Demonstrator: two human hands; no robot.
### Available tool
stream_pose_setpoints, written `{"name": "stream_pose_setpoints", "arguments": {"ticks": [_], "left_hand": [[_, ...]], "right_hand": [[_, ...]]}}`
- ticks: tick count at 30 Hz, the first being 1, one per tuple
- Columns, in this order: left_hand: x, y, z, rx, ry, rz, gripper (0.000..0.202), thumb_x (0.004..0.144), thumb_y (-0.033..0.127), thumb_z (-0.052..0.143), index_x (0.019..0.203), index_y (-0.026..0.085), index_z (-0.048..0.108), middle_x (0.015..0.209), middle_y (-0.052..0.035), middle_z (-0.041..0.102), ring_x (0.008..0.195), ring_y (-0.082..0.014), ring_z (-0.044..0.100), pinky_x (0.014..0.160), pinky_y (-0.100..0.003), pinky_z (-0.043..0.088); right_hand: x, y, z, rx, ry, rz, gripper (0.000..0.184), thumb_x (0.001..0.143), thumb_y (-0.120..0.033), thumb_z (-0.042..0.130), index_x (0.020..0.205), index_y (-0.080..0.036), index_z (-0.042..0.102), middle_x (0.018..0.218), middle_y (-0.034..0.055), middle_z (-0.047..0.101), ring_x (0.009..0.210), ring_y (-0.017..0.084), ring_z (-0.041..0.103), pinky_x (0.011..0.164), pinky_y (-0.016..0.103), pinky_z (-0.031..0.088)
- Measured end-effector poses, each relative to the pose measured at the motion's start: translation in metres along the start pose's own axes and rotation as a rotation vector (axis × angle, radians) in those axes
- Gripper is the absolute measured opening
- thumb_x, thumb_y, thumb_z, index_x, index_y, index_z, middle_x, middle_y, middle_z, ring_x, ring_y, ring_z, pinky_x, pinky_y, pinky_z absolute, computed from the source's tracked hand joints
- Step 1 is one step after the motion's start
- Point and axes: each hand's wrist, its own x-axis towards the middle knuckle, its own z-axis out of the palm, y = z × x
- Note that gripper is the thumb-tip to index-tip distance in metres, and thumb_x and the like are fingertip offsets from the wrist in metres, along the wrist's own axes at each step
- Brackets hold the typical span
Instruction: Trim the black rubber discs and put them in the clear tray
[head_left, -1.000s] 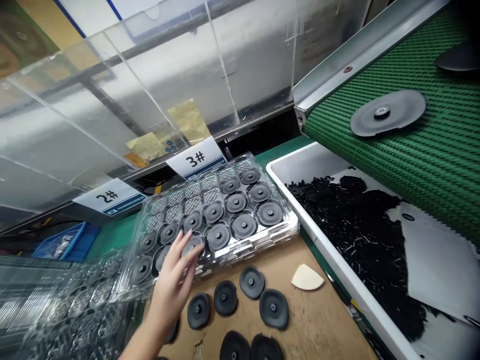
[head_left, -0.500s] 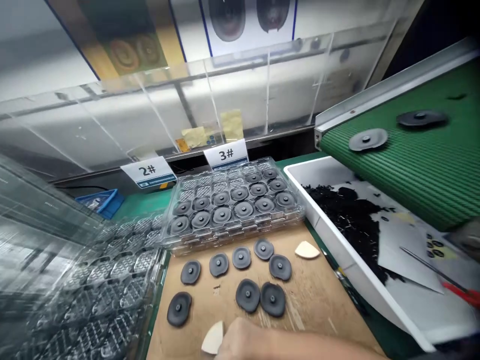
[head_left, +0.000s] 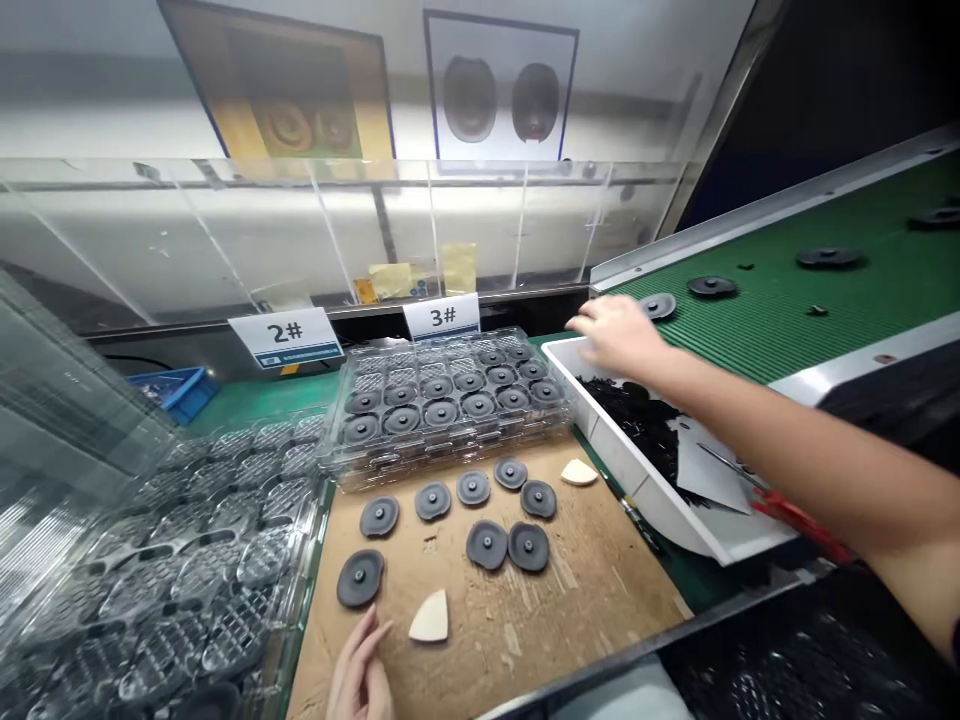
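Observation:
My left hand (head_left: 361, 672) rests at the near edge of the brown board (head_left: 600, 600). Its fingers are stretched out with nothing in them, just below a dark rubber disc (head_left: 360, 578) with a small central stud. Right of those fingers lies a cream wedge (head_left: 430, 617). Over the far end of the white bin (head_left: 637, 500) is my right hand (head_left: 619, 335), fingers loosely extended and apart, with nothing visible in them. Close behind it, at the green conveyor belt's (head_left: 757, 330) lower end, a grey disc (head_left: 658, 306) is partly covered by the hand. Several similar discs (head_left: 486, 545) lie on the board.
A clear compartment tray (head_left: 450, 440) behind the board holds rows of discs. Clear empty-looking trays (head_left: 202, 540) stand at left, beside a blue basket (head_left: 180, 390). Black scraps (head_left: 637, 420) and a red-handled tool (head_left: 799, 520) lie in the bin. More discs (head_left: 831, 258) sit on the belt.
My right hand has gone from beside the near wedge to the bin's far end, by the belt. My left hand has come into view. The camera view has shifted, and more discs show on the belt.

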Motion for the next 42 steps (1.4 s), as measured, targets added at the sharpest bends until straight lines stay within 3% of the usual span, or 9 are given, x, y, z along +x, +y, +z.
{"name": "stream_pose_setpoints", "arguments": {"ticks": [5,11,18,20,23,27,34,38,42], "left_hand": [[0.0,0.0,0.0,-0.134,-0.035,-0.079,0.02,0.075,0.023,0.052,0.085,0.023,0.07,0.109,-0.0093,0.068,0.106,-0.0291,0.061,0.097,-0.048,0.043],[0.001,0.019,-0.003,-0.275,-0.06,-0.174,0.018,0.073,0.027,0.054,0.076,0.022,0.071,0.104,-0.0099,0.069,0.104,-0.031,0.06,0.098,-0.051,0.041],[-0.002,0.08,0.0,-0.58,-0.224,-0.462,0.03,0.079,0.041,0.057,0.091,0.015,0.067,0.106,-0.0168,0.067,0.096,-0.0298,0.064,0.087,-0.046,0.049],[-0.006,0.108,0.0,-0.76,-0.375,-0.59,0.041,0.082,0.049,0.052,0.105,0.017,0.063,0.102,-0.0161,0.069,0.088,-0.0279,0.068,0.077,-0.041,0.053],[-0.012,0.136,-0.004,-1.224,-0.835,-0.919,0.056,0.078,0.058,0.053,0.116,0.017,0.057,0.099,-0.0152,0.07,0.083,-0.0256,0.069,0.071,-0.036,0.052],[-0.025,0.13,-0.016,-1.31,-1.126,-1.226,0.038,0.082,0.046,0.056,0.099,0.014,0.068,0.088,-0.0091,0.073,0.073,-0.0159,0.068,0.06,-0.021,0.047],[-0.058,0.092,-0.042,-1.475,-0.91,-1.322,0.025,0.07,0.037,0.073,0.09,0.022,0.072,0.092,-0.0004,0.074,0.092,-0.014,0.066,0.082,-0.021,0.045],[-0.053,0.079,-0.056,-1.699,-0.612,-1.128,0.036,0.078,0.039,0.064,0.112,0.028,0.064,0.121,-0.0058,0.065,0.111,-0.0258,0.059,0.092,-0.036,0.045],[-0.038,0.07,-0.071,-1.725,-0.296,-0.96,0.034,0.082,0.031,0.06,0.116,0.035,0.061,0.127,0.0009,0.061,0.123,-0.0242,0.049,0.101,-0.03,0.04]], "right_hand": [[0.014,0.063,0.0,-0.105,0.041,0.424,0.053,0.077,-0.03,0.062,0.122,-0.003,0.051,0.131,0.0282,0.037,0.125,0.046,0.024,0.094,0.062,0.017],[-0.004,0.058,0.006,0.003,0.117,0.462,0.051,0.088,-0.028,0.045,0.133,-0.002,0.04,0.13,0.0314,0.03,0.121,0.042,0.031,0.092,0.05,0.03],[-0.068,-0.059,0.001,0.365,-0.102,-0.076,0.057,0.076,-0.024,0.061,0.13,-0.028,0.043,0.126,0.0056,0.048,0.118,0.022,0.047,0.101,0.032,0.04],[-0.113,-0.104,0.007,0.704,-0.258,-0.328,0.058,0.081,-0.018,0.051,0.136,-0.027,0.034,0.134,0.0077,0.041,0.123,0.021,0.043,0.103,0.036,0.039],[-0.176,-0.156,0.025,0.891,-0.384,-0.517,0.07,0.076,-0.006,0.045,0.14,-0.026,0.025,0.137,0.0101,0.036,0.129,0.021,0.037,0.104,0.036,0.038],[-0.228,-0.192,0.064,0.94,-0.393,-0.68,0.068,0.086,-0.011,0.044,0.144,-0.027,0.014,0.125,0.0127,0.048,0.118,0.021,0.047,0.098,0.033,0.044],[-0.231,-0.204,0.078,0.931,-0.64,-0.753,0.073,0.086,-0.022,0.054,0.146,-0.025,0.013,0.139,0.0153,0.042,0.128,0.026,0.04,0.104,0.042,0.038],[-0.192,-0.213,0.099,0.917,-0.59,-0.387,0.067,0.081,-0.03,0.061,0.141,-0.025,0.032,0.136,0.0131,0.043,0.125,0.027,0.044,0.1,0.041,0.042],[-0.176,-0.246,0.149,0.877,-0.421,-0.172,0.034,0.088,-0.023,0.047,0.122,-0.022,0.054,0.123,0.0133,0.049,0.111,0.026,0.053,0.092,0.043,0.047]]}}
